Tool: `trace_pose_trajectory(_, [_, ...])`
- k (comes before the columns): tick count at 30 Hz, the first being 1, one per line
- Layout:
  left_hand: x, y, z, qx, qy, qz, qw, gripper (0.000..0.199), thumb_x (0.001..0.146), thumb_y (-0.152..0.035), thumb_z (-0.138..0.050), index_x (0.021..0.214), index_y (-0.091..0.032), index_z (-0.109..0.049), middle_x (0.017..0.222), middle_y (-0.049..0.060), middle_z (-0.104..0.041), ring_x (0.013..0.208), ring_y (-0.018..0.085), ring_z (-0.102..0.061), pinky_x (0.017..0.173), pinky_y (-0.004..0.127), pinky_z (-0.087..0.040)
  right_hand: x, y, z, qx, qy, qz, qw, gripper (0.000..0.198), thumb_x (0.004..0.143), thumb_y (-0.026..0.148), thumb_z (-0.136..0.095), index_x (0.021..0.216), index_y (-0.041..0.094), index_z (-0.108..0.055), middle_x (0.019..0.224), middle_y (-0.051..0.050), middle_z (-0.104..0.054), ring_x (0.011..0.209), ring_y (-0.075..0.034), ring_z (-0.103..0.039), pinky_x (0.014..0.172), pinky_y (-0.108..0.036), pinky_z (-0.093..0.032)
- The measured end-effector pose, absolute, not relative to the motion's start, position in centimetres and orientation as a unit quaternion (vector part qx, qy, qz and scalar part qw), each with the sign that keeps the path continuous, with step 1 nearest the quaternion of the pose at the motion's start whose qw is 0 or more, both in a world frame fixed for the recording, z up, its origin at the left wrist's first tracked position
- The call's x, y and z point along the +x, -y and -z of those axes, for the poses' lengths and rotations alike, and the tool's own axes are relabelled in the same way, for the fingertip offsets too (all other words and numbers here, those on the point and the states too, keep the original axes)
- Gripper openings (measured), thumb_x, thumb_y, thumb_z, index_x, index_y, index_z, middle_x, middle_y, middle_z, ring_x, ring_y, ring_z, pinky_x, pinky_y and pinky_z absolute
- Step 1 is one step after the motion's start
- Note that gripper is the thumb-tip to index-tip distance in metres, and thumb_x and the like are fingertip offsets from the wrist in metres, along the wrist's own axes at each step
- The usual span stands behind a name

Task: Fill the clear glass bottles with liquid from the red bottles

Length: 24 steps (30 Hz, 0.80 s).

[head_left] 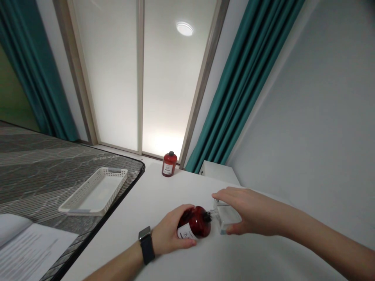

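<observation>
My left hand point(172, 230) is wrapped round a dark red bottle point(199, 222) with a white label, tipped over so its black neck points right. My right hand point(238, 208) grips a clear, square glass bottle point(227, 215), thumb on one side and fingers on the other. The mouths of the two bottles meet or nearly meet; whether they touch I cannot tell. Farther back on the white table stands a second red bottle point(169, 164), upright with a black cap and white label.
To the left, a white perforated basket point(83, 195) sits on a grey patterned mat or bed with a black edge point(131, 185). An open booklet point(38, 253) lies at the lower left. A white cabinet point(219, 171), teal curtain point(240, 78) and frosted sliding door point(172, 86) stand behind the white table point(140, 218).
</observation>
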State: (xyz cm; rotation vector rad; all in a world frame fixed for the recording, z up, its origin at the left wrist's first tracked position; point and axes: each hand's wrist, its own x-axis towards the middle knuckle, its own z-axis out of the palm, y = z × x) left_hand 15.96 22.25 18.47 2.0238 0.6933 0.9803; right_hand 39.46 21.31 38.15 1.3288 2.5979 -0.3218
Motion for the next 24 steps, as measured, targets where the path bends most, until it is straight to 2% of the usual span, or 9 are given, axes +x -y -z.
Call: trace_pose_trajectory(24, [16.06,-21.87,-18.91,0.775,-0.29,-0.375,0.418,0.076,0.068,-0.034,-0.083,0.132,-0.022,-0.044,0.128,0.011,-0.062,0.114,0.03,-0.061,0.102,0.045,-0.047,38.77,-21.87,-38.95,0.432,-0.885,0.105,0.135,0.078,0.07,0.043,-0.082,0.14,0.021,-0.052,0.136,-0.012,-0.061,0.121,-0.034,-0.057,0.101,-0.046,-0.044])
